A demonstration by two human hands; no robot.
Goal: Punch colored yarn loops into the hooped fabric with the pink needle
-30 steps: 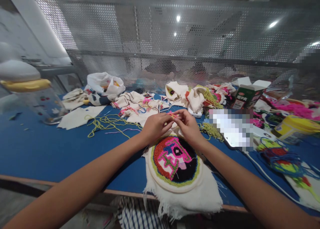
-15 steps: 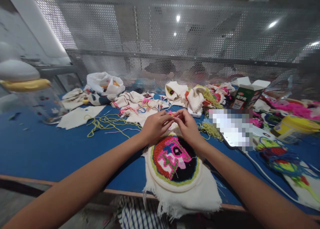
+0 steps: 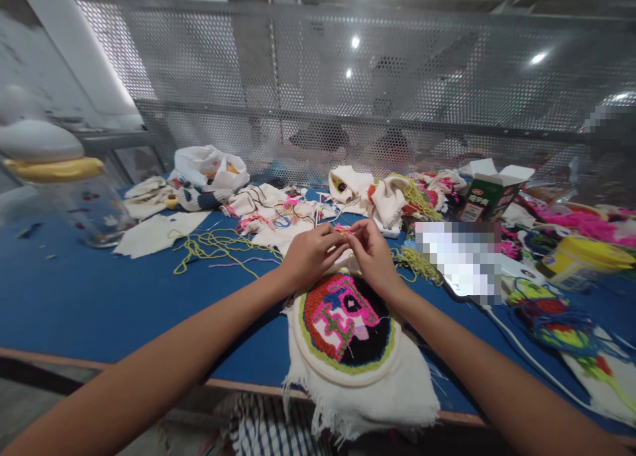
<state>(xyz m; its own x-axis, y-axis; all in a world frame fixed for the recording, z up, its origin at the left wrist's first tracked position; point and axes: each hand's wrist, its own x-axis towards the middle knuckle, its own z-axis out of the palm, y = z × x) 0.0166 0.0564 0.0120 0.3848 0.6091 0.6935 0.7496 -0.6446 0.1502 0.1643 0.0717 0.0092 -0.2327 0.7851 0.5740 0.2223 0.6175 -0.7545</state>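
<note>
My left hand [image 3: 315, 254] and my right hand [image 3: 370, 254] meet fingertip to fingertip over the far rim of a round embroidery hoop [image 3: 348, 376]. Both are closed in a pinch. A small bit of pink yarn [image 3: 342, 229] shows at the fingertips, its length hidden by my fingers. The hoop holds cream cloth [image 3: 382, 403] with a frayed edge hanging past the table's front. Stitched on it is a yarn design [image 3: 350, 310] in red, black, pink, green and blue, ringed in yellow-green. A few loose thread ends stick up from it.
Yellow-green yarn [image 3: 199, 247] and a cream cloth piece [image 3: 159, 234] lie left on the blue table [image 3: 124, 297]. A lit phone [image 3: 462, 264] with a white cable, a green box [image 3: 489, 194], a yellow tub [image 3: 586, 260] and tangled yarn [image 3: 556, 320] are right. A perforated screen [image 3: 318, 78] stands behind.
The view has tilted very slightly. My fingers have shifted a little at the pinch, and more of the pink shows between them. The hoop stays in place.
</note>
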